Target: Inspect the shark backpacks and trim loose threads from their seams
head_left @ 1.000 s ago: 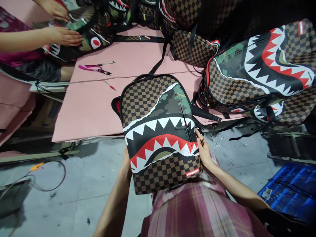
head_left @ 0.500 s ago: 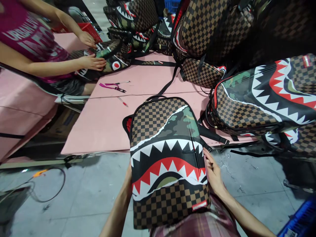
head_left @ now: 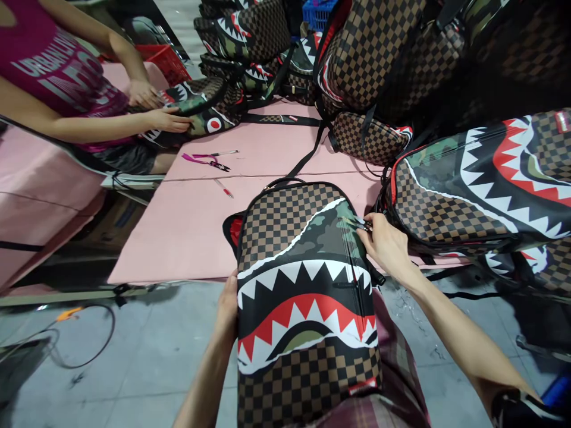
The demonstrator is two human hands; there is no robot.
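A brown checkered backpack (head_left: 303,297) with a camouflage shark-mouth print leans from my lap onto the edge of the pink table (head_left: 187,226). My left hand (head_left: 228,306) grips the bag's left side; its fingers are hidden behind the bag. My right hand (head_left: 383,245) is pinched on the zipper pull (head_left: 363,224) at the top of the front pocket's vertical zipper.
Several matching shark backpacks (head_left: 482,178) are piled at the right and back of the table. Another person's hands (head_left: 167,119) work on a bag at the far left. Purple-handled snips (head_left: 205,159) and a pen (head_left: 223,188) lie on the table. A cable (head_left: 84,333) lies on the grey floor.
My right hand has moved up from the bag's lower right side to the top of the zipper and pinched the pull. The view has tilted upward.
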